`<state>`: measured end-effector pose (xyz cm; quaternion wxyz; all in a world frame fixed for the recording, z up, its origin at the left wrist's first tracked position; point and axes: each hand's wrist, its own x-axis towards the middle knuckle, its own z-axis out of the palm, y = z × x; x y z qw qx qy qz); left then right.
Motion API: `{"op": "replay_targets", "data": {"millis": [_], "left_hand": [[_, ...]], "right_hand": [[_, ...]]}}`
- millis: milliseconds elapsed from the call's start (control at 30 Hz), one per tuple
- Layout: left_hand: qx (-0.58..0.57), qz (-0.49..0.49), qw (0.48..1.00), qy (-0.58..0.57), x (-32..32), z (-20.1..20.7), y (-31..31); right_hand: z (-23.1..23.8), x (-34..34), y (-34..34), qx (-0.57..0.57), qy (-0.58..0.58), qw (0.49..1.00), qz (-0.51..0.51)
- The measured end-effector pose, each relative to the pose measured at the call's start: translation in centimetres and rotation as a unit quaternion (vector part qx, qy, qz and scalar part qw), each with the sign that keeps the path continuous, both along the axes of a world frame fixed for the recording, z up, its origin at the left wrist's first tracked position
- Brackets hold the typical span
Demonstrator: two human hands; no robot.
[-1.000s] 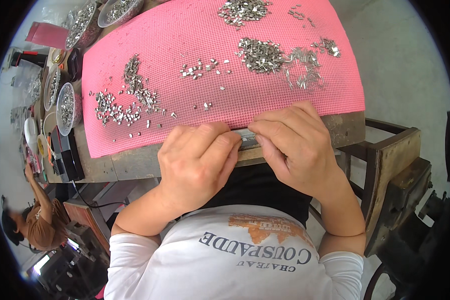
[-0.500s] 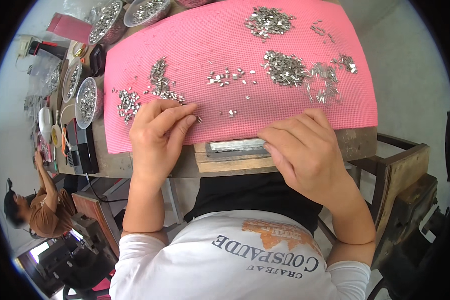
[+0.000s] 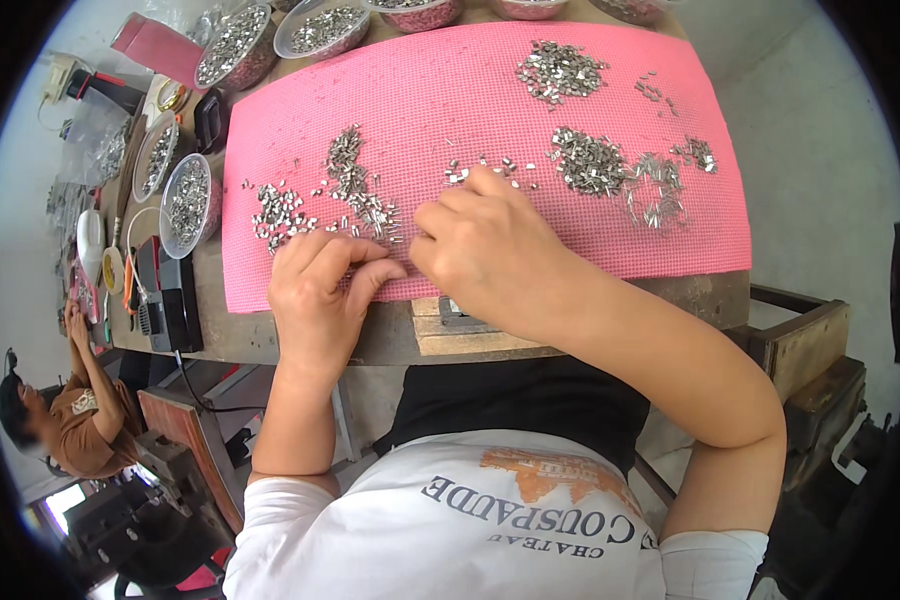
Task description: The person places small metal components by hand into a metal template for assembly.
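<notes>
My left hand (image 3: 322, 290) rests near the front edge of the pink mat (image 3: 450, 90), index finger and thumb brought close together. Just beside it, my right hand (image 3: 488, 255) is curled, its fingertips toward the left thumb. Anything pinched in either hand is too small or hidden to make out. Beyond the left fingers lies a strip of small silvery metal pieces (image 3: 355, 185), with another cluster of metal pieces (image 3: 278, 215) to its left. Under my right hand, a wooden block (image 3: 470, 340) at the table edge is partly covered.
Farther right on the mat are a heap of metal bits (image 3: 588, 162), thin metal pins (image 3: 657, 190) and a far heap (image 3: 560, 73). Plastic tubs of metal pieces (image 3: 188, 205) line the left and back. A black box (image 3: 165, 300) stands left; another person (image 3: 95, 410) sits beyond.
My right hand has moved left from the wooden block and its metal bar to beside my left hand. The left hand stays nearly in place. The view has shifted slightly.
</notes>
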<state>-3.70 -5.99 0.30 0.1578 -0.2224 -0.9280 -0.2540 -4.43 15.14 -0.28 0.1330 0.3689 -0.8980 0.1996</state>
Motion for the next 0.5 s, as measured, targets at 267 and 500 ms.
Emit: {"op": "replay_targets", "data": {"millis": [267,500], "left_hand": [[-0.002,-0.073,0.997,-0.022,0.5,-0.4,1.2],[-0.086,-0.102,0.990,-0.052,0.9,2.0,0.9]], "right_hand": [[1.4,2.0,2.7,-0.106,-0.022,0.990,-0.086],[2.6,8.0,7.8,-0.156,-0.121,0.968,-0.152]]}}
